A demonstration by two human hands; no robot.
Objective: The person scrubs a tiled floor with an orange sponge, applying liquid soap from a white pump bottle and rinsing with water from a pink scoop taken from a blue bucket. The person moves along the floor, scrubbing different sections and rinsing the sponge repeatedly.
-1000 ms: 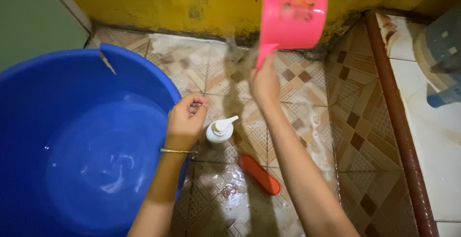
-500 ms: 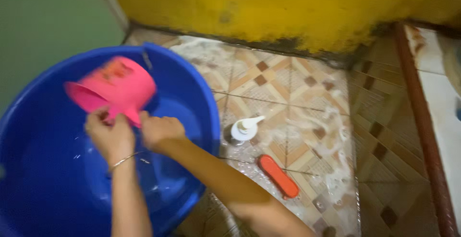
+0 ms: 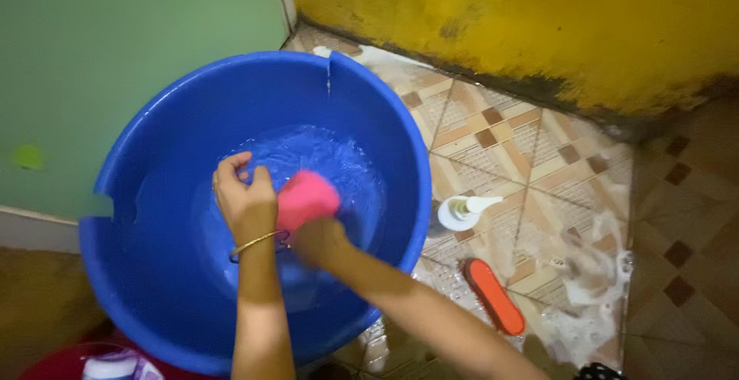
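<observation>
Your pink plastic dipper [image 3: 308, 197] has gone from the far wall down into the big blue plastic tub [image 3: 154, 157]; your right hand [image 3: 322, 240] grips it, your left hand [image 3: 245, 199] half-curled beside it.

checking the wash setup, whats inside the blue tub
Rippling water fills the blue tub, with both hands and a pink scoop dipped in. The scoop's inside and the tub bottom beneath them are hidden.

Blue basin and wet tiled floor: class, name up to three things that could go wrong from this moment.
1. The blue basin has a cracked, broken rim near both hands; the left hand or right hand might catch on an edge.
2. Foam and water on the tiled floor could cause a slip.
3. Dipping the pink scoop may splash water toward the pump bottle and orange brush.
</observation>
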